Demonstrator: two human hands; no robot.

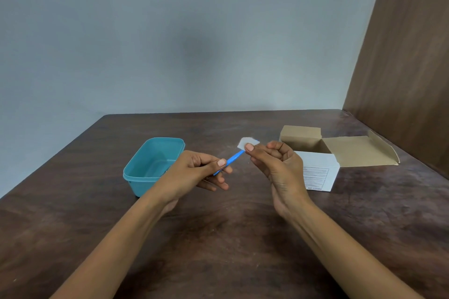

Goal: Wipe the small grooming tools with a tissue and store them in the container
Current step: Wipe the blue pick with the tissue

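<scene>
Head view: a slim blue grooming tool [232,160] is pinched in the left hand [194,172] above the wooden table [218,238]; its far tip is clamped in a white tissue [245,141] by the right hand [277,165]. A teal container [136,177] stands open at left. An opened cardboard box [315,170] bears a printed label, too blurred to be read.

On the desk [218,238], the container [150,165] sits left of centre and the cardboard box [315,160] lies to its right, near the desk's right edge, its flap opened toward that edge.
</scene>
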